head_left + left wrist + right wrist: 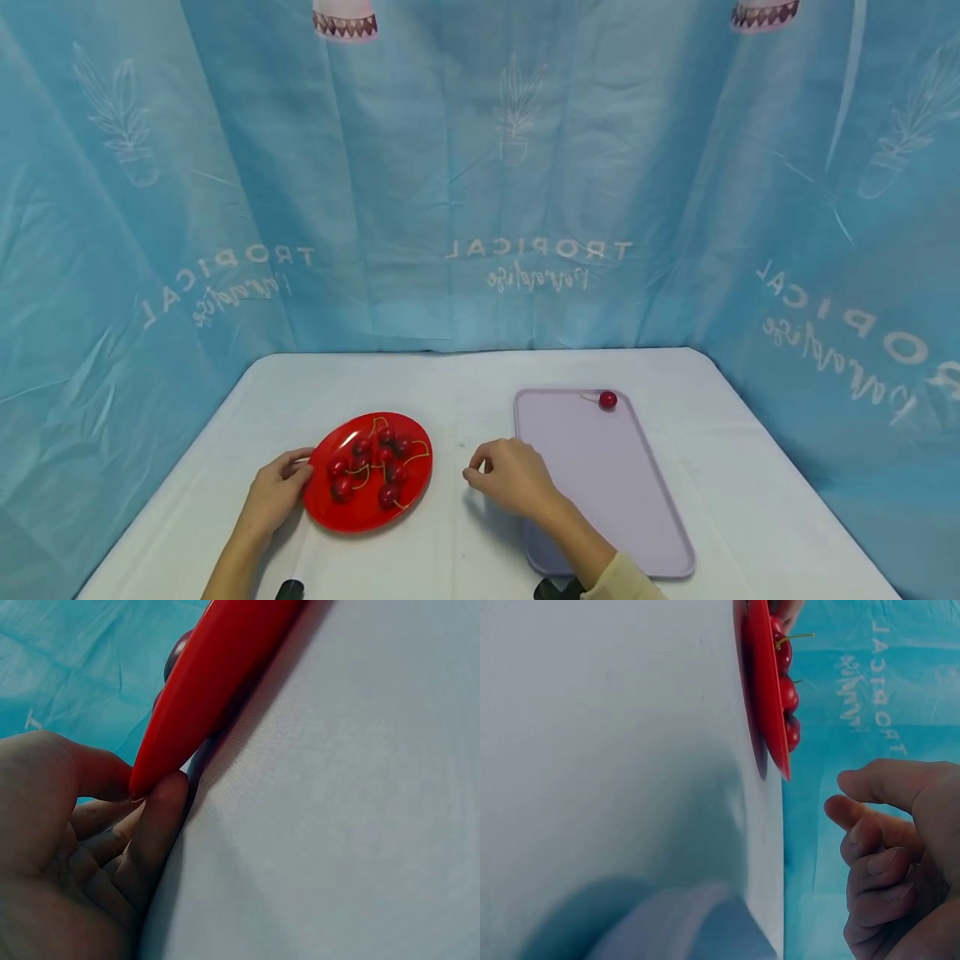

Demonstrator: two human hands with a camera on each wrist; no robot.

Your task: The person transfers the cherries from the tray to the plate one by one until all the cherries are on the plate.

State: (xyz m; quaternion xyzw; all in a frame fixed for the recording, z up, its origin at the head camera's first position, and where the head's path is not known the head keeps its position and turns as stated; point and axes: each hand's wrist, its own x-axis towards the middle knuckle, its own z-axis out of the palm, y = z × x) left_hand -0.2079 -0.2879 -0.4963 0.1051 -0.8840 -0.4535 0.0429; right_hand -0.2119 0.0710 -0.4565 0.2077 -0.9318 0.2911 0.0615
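A round red plate (356, 518) bearing several dark red cherries (389, 496) with green stems stands left of the middle of the table. At its left rim is my left hand (273, 496), the thumb (105, 772) above and the fingers below, pinching the edge. Between plate and tray hovers my right hand (513, 477), holding nothing. Its fingers curl loosely, and a small gap shows between the thumb (877, 780) and index finger. On the lilac tray (592, 475) a single cherry (607, 401) lies near the far right corner.
A white cloth covers the table (450, 379). Blue printed curtains (480, 192) close it in at the back and on both sides. The tray's raised rim runs close under the right forearm.
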